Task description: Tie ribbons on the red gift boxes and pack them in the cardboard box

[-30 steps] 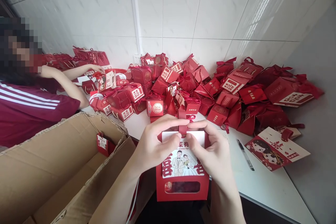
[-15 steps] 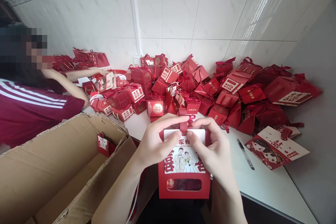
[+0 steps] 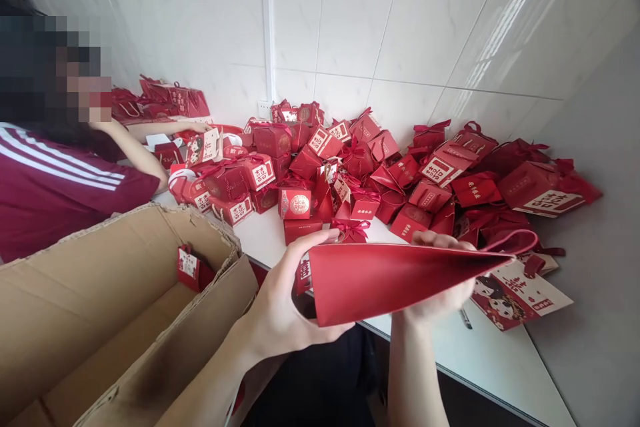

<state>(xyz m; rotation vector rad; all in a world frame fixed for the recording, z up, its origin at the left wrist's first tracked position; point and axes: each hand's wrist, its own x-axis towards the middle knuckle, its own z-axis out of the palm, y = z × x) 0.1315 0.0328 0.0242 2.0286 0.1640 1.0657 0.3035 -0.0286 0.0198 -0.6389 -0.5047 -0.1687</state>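
I hold a red paper gift bag (image 3: 395,277) with both hands, turned on its side so its plain red panel faces me and its ribbon handle points right. My left hand (image 3: 285,300) grips the bag's left end, thumb on top. My right hand (image 3: 440,293) is mostly hidden behind the bag, with fingers curling over its upper edge. Under my hands runs the white table (image 3: 495,360). A flat printed red bag (image 3: 520,293) lies on the table just right of my right hand.
A big pile of red gift boxes (image 3: 350,167) fills the back of the table against the tiled wall. An open cardboard carton (image 3: 100,320) at the lower left holds a small red box (image 3: 189,268). A person in a maroon striped shirt (image 3: 55,193) works at the left.
The bag was upright with its printed front facing me while my fingers pinched its top ribbon; now it is tipped sideways, plain side up, and my hands have shifted to its ends.
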